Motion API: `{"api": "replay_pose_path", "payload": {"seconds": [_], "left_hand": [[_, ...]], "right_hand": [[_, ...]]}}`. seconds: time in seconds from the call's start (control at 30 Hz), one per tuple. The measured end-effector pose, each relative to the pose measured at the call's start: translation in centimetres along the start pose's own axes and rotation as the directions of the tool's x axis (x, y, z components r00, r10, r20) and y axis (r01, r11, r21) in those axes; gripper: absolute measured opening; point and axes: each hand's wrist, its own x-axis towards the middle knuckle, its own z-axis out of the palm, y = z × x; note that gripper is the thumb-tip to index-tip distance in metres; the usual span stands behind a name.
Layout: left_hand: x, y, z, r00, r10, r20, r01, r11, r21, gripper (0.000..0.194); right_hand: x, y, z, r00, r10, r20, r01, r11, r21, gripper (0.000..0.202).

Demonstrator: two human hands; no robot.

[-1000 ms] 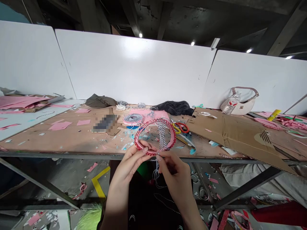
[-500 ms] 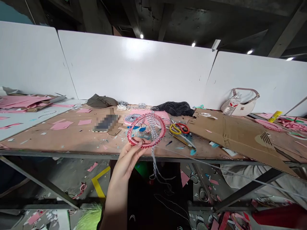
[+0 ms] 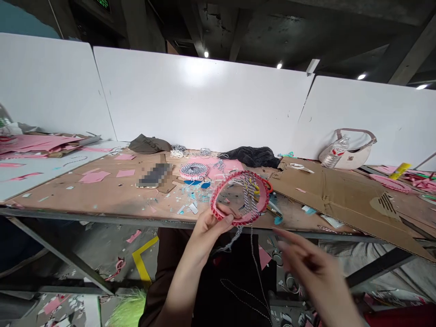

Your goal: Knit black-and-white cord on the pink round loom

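Observation:
My left hand (image 3: 213, 227) is closed on the lower left rim of a pink ring (image 3: 218, 195) with a scalloped red-pink edge, held tilted up above the table's front edge. Black-and-white cord (image 3: 250, 195) is wound in several strands across the ring's right part. Loose ends of it dangle below the rim toward my lap. To the lower right, apart from the ring, my right hand (image 3: 308, 268) is smeared by motion, its index finger stretched toward the ring. I see nothing between its fingers. Scissors (image 3: 269, 185) lie partly hidden behind the ring.
On the table (image 3: 112, 200) are a phone (image 3: 153, 176), a coil of patterned cord (image 3: 194, 170), pink paper scraps (image 3: 95, 176) and a dark cloth (image 3: 254, 156). Flat cardboard (image 3: 327, 190) juts over the front edge at right. Behind it stand a bag (image 3: 354, 156) and a plastic bottle (image 3: 337, 152).
My right hand has come into view from the lower right. The ring and my left hand have shifted right and slightly down. The cord stretched off to the right now hangs down.

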Motion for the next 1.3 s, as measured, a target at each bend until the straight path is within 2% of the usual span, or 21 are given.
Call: {"api": "replay_pose_path", "payload": {"seconds": [0.1, 0.17, 0.23, 0.33, 0.47, 0.73, 0.9, 1.1, 1.2, 1.3], "left_hand": [[-0.3, -0.2, 0.7, 0.997, 0.060, 0.042, -0.060, 0.998, 0.000, 0.018], [-0.3, -0.2, 0.7, 0.996, 0.078, 0.052, -0.078, 0.997, -0.003, 0.017], [-0.1, -0.3, 0.4, 0.995, 0.076, 0.064, -0.076, 0.997, -0.004, 0.016], [0.2, -0.5, 0.0, 0.994, 0.054, 0.096, -0.054, 0.999, -0.003, 0.014], [0.3, -0.6, -0.3, 0.996, 0.035, 0.076, -0.034, 0.999, -0.021, 0.013], [0.5, -0.3, -0.7, 0.998, 0.000, 0.063, 0.006, 0.995, -0.095, 0.015], [0.1, -0.2, -0.3, 0.994, 0.095, 0.050, -0.095, 0.995, 0.003, 0.013], [-0.5, -0.1, -0.1, 0.957, 0.266, 0.114, -0.280, 0.951, 0.128, 0.008], [-0.8, 0.0, 0.4, 0.950, 0.302, 0.082, -0.311, 0.937, 0.157, 0.008], [-1.1, 0.2, 0.8, 0.966, 0.259, 0.009, -0.258, 0.954, 0.151, 0.012]], "right_hand": [[1.0, 0.4, 3.8, 0.975, 0.098, 0.198, -0.119, 0.988, 0.095, 0.043], [1.1, 0.2, 5.2, 0.972, 0.117, 0.206, -0.139, 0.985, 0.099, 0.042], [1.0, -0.2, 5.6, 0.981, 0.116, 0.156, -0.126, 0.990, 0.057, 0.041], [0.8, -0.8, 5.6, 0.990, 0.103, 0.095, -0.103, 0.995, -0.012, 0.035], [0.9, -1.1, 5.7, 0.995, -0.011, 0.097, 0.017, 0.998, -0.060, 0.029], [0.9, -2.3, 5.3, 0.990, -0.089, 0.108, 0.089, 0.996, 0.003, 0.021], [0.9, -2.6, 5.4, 0.983, -0.136, 0.126, 0.143, 0.989, -0.044, 0.021], [1.0, -2.6, 5.3, 0.982, -0.123, 0.143, 0.127, 0.992, -0.020, 0.024], [1.0, -2.7, 5.1, 0.983, -0.140, 0.116, 0.138, 0.990, 0.021, 0.023], [1.0, -2.7, 5.1, 0.982, -0.160, 0.103, 0.156, 0.987, 0.045, 0.019]]}}
